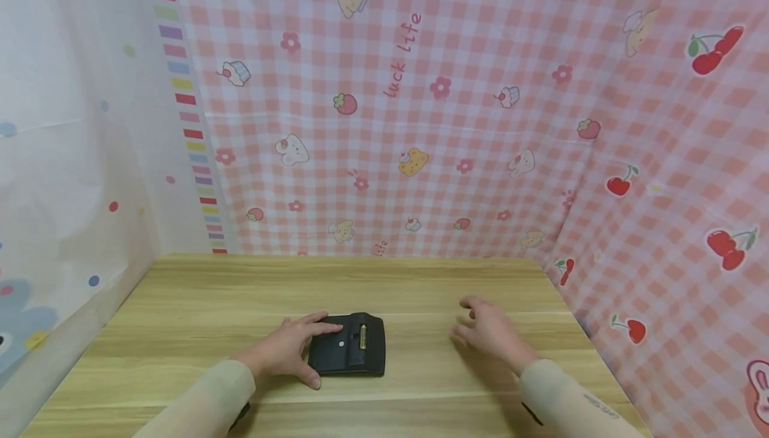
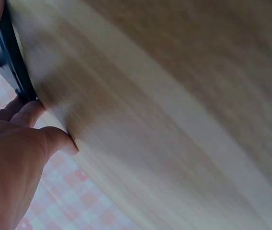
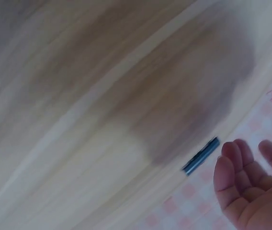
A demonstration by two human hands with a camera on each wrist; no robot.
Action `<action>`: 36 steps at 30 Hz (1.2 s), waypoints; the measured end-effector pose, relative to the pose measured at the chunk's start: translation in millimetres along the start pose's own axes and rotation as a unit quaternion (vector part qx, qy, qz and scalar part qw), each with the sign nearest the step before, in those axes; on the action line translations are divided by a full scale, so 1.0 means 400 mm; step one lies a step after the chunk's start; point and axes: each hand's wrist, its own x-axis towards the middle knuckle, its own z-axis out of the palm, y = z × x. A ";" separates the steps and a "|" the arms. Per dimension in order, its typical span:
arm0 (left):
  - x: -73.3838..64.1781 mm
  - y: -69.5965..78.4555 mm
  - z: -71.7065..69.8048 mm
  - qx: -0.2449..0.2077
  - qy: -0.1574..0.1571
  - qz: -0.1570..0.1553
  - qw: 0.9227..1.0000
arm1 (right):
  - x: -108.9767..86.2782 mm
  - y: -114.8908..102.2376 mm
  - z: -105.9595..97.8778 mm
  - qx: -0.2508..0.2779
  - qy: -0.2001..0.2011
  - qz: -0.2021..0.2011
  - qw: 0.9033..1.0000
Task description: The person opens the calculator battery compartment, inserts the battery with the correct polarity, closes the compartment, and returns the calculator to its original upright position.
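Head view gives the whole corner: a pale, streaky wood-grain tabletop (image 1: 420,411) carries a flat black device (image 1: 342,361). Well beyond the device hangs a pink-and-white checked cloth (image 1: 384,124), printed with cupcakes, strawberries, flowers and the words "luck life". Far to the device's left is a white cloth (image 1: 72,177) with coloured dots; far to its right, a second checked cloth (image 1: 673,151) shows red cherries.

On top of the device, right of its middle, a raised section holds a narrow open compartment (image 1: 354,359). A gold-coloured cylinder that looks like a battery (image 1: 363,336) sits inside, lying lengthwise from the far side toward the near side. A small white spot (image 1: 341,344) marks the surface left of that compartment.

The two hands are apart. The left hand (image 1: 288,350) holds the device across its left side, thumb at the near corner, fingers at the far edge and on top. The right hand (image 1: 494,334) is well to the right of the device, its fingers loosely bent and parted from the thumb, with nothing visible between them. From the right wrist, a small dark bar (image 3: 201,156) shows near those fingertips; I cannot tell what it is.
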 end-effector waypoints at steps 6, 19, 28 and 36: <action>-0.001 0.002 0.000 0.002 0.002 0.001 1.000 | 0.011 0.043 -0.020 -0.027 0.019 0.042 0.999; 0.001 0.005 0.002 0.002 0.003 -0.003 1.000 | 0.038 0.107 -0.040 -0.031 -0.010 0.120 0.992; 0.003 0.002 0.003 0.005 0.002 -0.004 1.000 | 0.065 0.092 -0.029 -0.029 -0.004 0.138 0.990; 0.003 0.000 0.003 0.002 0.001 -0.006 1.000 | 0.095 0.062 -0.015 -0.037 0.004 0.170 0.985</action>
